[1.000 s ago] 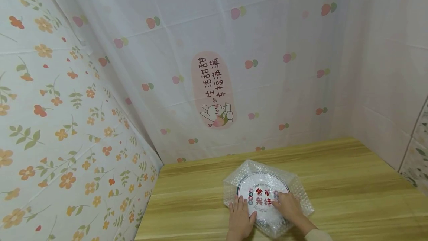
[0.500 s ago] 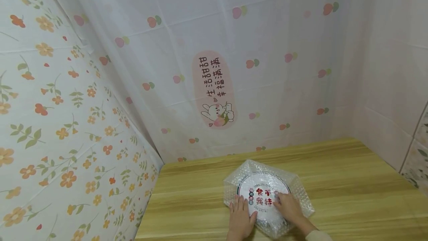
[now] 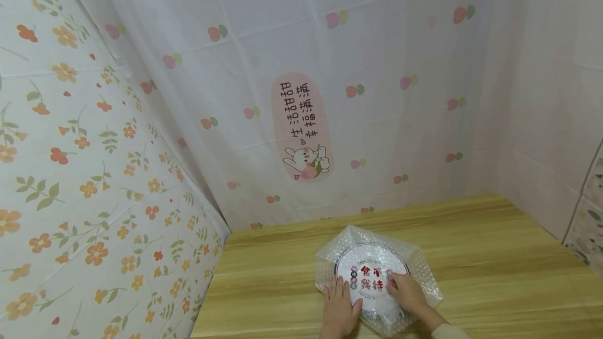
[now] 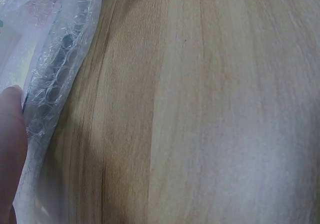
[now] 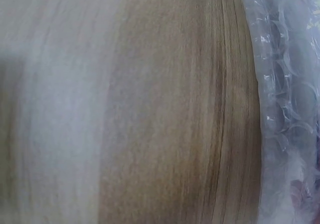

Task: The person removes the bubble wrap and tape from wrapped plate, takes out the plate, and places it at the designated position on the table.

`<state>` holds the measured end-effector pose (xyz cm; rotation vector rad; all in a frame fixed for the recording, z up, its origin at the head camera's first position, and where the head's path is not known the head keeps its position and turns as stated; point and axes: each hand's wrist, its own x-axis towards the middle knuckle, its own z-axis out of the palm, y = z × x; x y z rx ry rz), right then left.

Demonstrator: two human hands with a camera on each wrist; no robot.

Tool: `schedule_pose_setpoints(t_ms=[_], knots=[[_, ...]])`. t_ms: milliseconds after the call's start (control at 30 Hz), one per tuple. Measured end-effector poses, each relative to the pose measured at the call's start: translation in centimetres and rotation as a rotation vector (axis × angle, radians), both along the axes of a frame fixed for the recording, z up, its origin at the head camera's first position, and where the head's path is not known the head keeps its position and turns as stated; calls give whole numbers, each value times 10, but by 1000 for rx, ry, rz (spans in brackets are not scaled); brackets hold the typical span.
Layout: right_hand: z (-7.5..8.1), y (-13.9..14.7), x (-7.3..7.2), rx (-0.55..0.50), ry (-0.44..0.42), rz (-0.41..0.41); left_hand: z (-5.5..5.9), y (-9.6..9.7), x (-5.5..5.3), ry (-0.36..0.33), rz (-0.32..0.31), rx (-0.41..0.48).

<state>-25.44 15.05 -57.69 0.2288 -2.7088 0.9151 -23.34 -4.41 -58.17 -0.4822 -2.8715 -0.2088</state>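
So there's a round white disc (image 3: 369,277) lying flat on the table (image 3: 264,281), wrapped up in bubble wrap (image 3: 324,264). It's toward the near side, a bit right of the middle. The clear wrap sticks out past the disc all round in an uneven, many-cornered shape. Through it you can make out big red characters in the centre, little coloured dots beside them and a dark line round the edge.

Both hands are on it. The left hand (image 3: 340,306) lies flat on the near left part, fingers pretty straight, thumb out to the right. The right hand (image 3: 409,293) is on the right part with its fingers bent and the thumb close to the index finger. Can't tell if it's pinching the plastic or just pressing. A pale sleeve (image 3: 447,331) shows at that wrist.

The left wrist view catches one finger on the wrap, with the bubbles right beside it. The right wrist view is mostly wood grain, with the wrap along the right side.

Behind the table hangs a pale cloth (image 3: 226,82) with small hearts and a pink oval with a bunny (image 3: 303,158). Over on the left is a flowery cloth (image 3: 118,198).
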Motion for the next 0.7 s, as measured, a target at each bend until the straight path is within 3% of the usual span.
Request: schedule_pose_setpoints(t_ms=[700], knots=[[-5,1,0,-2,32,0,-3,-1,0,14,1,13]])
